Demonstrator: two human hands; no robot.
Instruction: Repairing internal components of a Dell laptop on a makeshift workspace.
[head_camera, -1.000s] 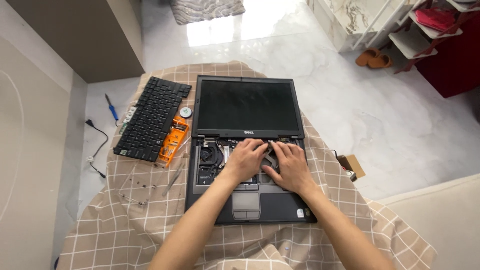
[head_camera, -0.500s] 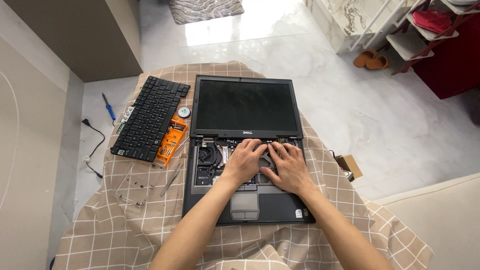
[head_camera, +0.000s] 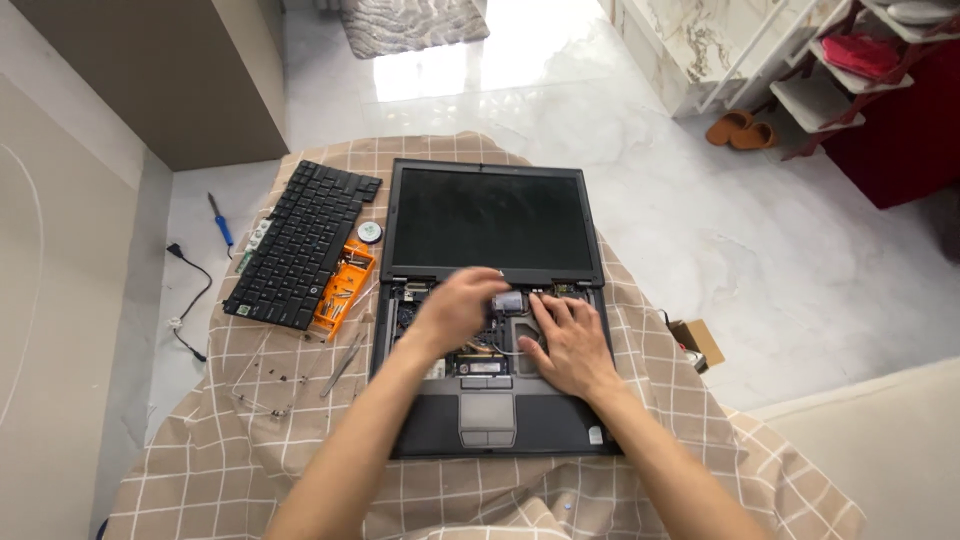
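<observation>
Laptop (head_camera: 495, 300): open on the checked cloth (head_camera: 250, 440) over the bench, dark screen upright, keyboard bay bare with inner parts showing
Left hand (head_camera: 455, 310): over the middle of the bay, fingers curled around a small grey part (head_camera: 508, 299) – blurred, so I cannot tell if it truly grips
Right hand (head_camera: 565, 340): flat and released, fingers spread on the right side of the bay
Removed keyboard (head_camera: 300, 245): lies left of the laptop, just apart
Orange tool case (head_camera: 345, 288): between keyboard and laptop – a small round tin (head_camera: 370, 232) just above it
Blue screwdriver (head_camera: 220, 220): on the floor, left of the bench
</observation>
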